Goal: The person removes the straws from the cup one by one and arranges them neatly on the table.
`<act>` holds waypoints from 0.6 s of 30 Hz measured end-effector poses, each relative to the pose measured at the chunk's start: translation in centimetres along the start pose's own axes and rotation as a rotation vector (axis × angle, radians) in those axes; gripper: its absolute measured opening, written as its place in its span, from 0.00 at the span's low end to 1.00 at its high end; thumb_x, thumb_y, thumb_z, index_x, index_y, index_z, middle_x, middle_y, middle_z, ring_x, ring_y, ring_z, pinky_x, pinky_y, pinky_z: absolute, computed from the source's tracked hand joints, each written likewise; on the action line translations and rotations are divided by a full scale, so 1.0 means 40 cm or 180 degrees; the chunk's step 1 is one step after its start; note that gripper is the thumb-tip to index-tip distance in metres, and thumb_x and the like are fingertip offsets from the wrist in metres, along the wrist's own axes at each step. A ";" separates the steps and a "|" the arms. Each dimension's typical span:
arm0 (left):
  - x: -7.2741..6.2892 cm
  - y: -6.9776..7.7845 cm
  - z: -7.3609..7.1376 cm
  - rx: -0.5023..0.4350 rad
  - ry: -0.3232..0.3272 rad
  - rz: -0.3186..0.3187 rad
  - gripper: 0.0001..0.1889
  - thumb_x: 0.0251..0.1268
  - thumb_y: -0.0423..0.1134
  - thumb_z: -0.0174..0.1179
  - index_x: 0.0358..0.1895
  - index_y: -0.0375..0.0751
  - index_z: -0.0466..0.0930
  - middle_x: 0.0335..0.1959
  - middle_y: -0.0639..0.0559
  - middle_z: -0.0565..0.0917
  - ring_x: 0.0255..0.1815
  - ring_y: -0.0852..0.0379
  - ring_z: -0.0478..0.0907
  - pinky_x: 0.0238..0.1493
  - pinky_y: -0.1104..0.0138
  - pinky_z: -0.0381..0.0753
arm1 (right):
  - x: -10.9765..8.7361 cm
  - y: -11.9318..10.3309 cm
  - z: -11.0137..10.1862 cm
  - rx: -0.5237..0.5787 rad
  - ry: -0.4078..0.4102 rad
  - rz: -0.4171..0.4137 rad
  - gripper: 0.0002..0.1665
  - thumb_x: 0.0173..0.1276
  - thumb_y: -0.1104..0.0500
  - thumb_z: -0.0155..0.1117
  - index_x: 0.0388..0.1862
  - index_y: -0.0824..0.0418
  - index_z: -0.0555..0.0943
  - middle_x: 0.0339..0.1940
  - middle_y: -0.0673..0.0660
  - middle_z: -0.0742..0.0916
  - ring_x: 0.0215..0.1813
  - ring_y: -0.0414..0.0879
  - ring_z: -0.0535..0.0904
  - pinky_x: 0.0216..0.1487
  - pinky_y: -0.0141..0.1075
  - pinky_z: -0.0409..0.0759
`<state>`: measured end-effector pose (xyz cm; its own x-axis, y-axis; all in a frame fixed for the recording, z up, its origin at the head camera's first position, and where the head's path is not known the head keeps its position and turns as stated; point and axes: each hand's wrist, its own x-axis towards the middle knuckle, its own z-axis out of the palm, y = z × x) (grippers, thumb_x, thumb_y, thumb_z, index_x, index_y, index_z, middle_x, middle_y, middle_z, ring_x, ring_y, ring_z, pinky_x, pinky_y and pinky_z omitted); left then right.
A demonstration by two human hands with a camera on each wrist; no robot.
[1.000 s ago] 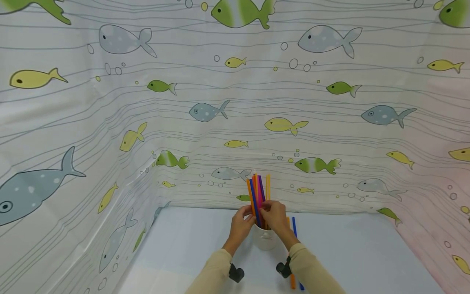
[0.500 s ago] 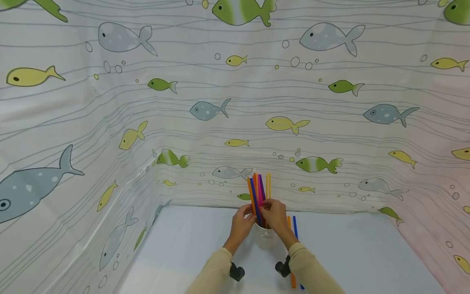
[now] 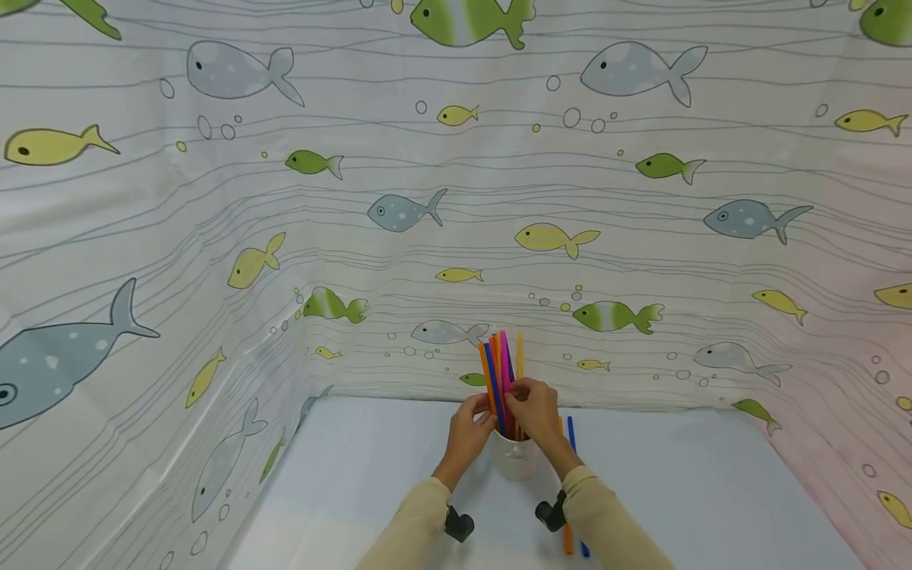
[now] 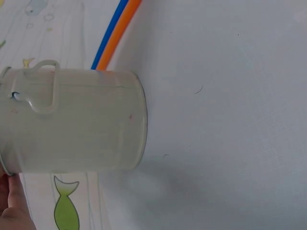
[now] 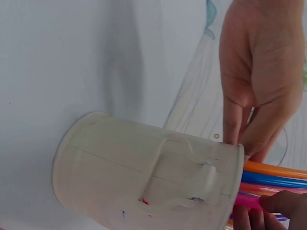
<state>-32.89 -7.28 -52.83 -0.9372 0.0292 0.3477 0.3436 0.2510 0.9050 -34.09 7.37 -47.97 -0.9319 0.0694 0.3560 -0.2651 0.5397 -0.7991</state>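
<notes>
A white mug (image 3: 514, 461) stands on the table, holding several long, thin coloured sticks. Among them are an orange stick (image 3: 486, 366), a blue stick (image 3: 493, 384) and a yellow stick (image 3: 520, 356). My right hand (image 3: 536, 412) pinches a pink stick (image 3: 504, 356) just above the rim, also visible in the right wrist view between thumb and fingers. My left hand (image 3: 468, 431) grips the mug's rim on the left side, its fingertips close to the orange stick. Part of that hold is hidden. The mug's handle (image 4: 55, 86) shows in the left wrist view.
A loose orange stick (image 3: 568, 541) and a loose blue stick (image 3: 572, 434) lie on the white table (image 3: 684, 483), right of the mug and partly under my right forearm. A fish-patterned sheet (image 3: 456, 237) rises behind and at the sides.
The pink stick has risen a little from the bundle, with my right hand moving slightly upward. My left hand and the mug keep nearly the same place.
</notes>
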 end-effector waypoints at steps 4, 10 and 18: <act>-0.003 0.004 -0.001 -0.0020 -0.0034 -0.0067 0.18 0.64 0.29 0.62 0.57 0.32 0.75 0.51 0.42 0.81 0.55 0.46 0.78 0.57 0.65 0.80 | 0.005 -0.012 -0.017 0.0036 0.0036 -0.0006 0.08 0.58 0.64 0.72 0.37 0.66 0.85 0.28 0.54 0.87 0.31 0.45 0.82 0.34 0.38 0.86; -0.001 0.012 0.001 -0.0055 -0.0018 -0.0063 0.19 0.63 0.26 0.62 0.57 0.31 0.75 0.51 0.42 0.81 0.55 0.45 0.78 0.56 0.66 0.80 | 0.025 -0.038 -0.050 0.0062 0.0184 -0.0136 0.09 0.59 0.63 0.72 0.37 0.65 0.86 0.29 0.53 0.87 0.32 0.45 0.83 0.35 0.38 0.86; -0.002 0.007 0.008 -0.0009 0.0025 -0.0098 0.19 0.63 0.27 0.62 0.58 0.32 0.75 0.51 0.43 0.81 0.55 0.47 0.78 0.56 0.67 0.80 | 0.062 -0.073 -0.110 0.0143 0.0414 -0.0416 0.09 0.59 0.62 0.72 0.38 0.65 0.85 0.32 0.56 0.88 0.34 0.48 0.85 0.39 0.41 0.87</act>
<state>-32.75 -6.90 -52.69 -0.9468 0.0141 0.3216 0.3148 0.2489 0.9159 -34.55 9.65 -42.63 -0.8497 0.1106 0.5156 -0.3954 0.5134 -0.7616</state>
